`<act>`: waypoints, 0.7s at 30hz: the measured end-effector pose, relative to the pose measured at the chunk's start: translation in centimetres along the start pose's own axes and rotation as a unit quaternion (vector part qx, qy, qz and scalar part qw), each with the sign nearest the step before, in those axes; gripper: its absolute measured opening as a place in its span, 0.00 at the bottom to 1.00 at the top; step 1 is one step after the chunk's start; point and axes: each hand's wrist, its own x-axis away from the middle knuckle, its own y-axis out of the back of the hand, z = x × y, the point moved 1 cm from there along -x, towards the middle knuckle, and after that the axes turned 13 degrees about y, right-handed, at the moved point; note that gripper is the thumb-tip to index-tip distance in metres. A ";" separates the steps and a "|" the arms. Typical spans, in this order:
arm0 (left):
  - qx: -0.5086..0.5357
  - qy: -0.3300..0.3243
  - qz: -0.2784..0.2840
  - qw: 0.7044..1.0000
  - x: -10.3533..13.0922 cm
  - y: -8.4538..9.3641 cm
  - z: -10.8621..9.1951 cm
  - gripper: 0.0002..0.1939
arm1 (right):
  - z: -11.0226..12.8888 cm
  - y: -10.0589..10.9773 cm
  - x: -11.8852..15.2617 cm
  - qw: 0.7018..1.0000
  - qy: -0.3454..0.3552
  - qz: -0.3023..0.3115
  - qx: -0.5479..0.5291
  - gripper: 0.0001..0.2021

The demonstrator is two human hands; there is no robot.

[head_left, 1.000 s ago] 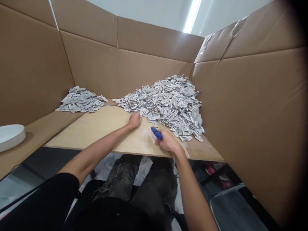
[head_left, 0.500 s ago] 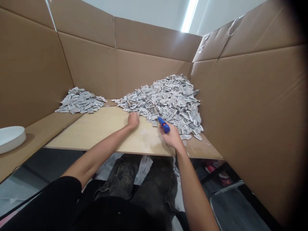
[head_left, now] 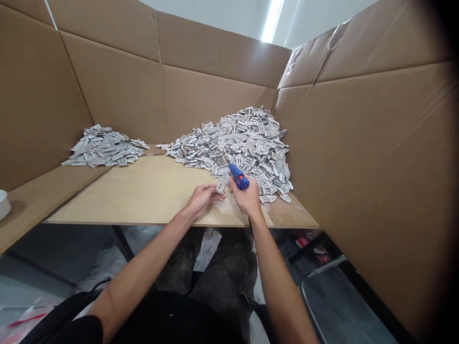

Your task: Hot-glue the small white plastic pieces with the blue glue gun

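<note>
My left hand (head_left: 203, 199) pinches a flat, pale grey slotted piece (head_left: 222, 183) with a rounded end, held tilted up over the board. My right hand (head_left: 248, 197) is wrapped round a blue hand tool (head_left: 238, 176) with a red-orange part on it. A thin dark cord runs down below that hand. The tool's front end points away from me, close to the right of the held piece; whether they touch I cannot tell. Behind both hands rises a large heap of similar slotted pieces (head_left: 247, 136).
A smaller heap of the same pieces (head_left: 103, 148) lies at the back left. Cardboard walls (head_left: 222, 91) enclose the back and sides of the wooden board (head_left: 136, 196). A white round dish (head_left: 4, 204) is cut off at the left edge. At lower right is a chair (head_left: 344, 296).
My left hand has come back from the heap's front edge toward my right hand, now with a slotted piece in it. The view has shifted slightly.
</note>
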 end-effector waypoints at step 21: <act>0.031 -0.070 -0.093 0.993 1.2 1.3 2.2 0.02 | 0.9 -2.5 1.1 0.982 0.081 0.124 0.114 0.07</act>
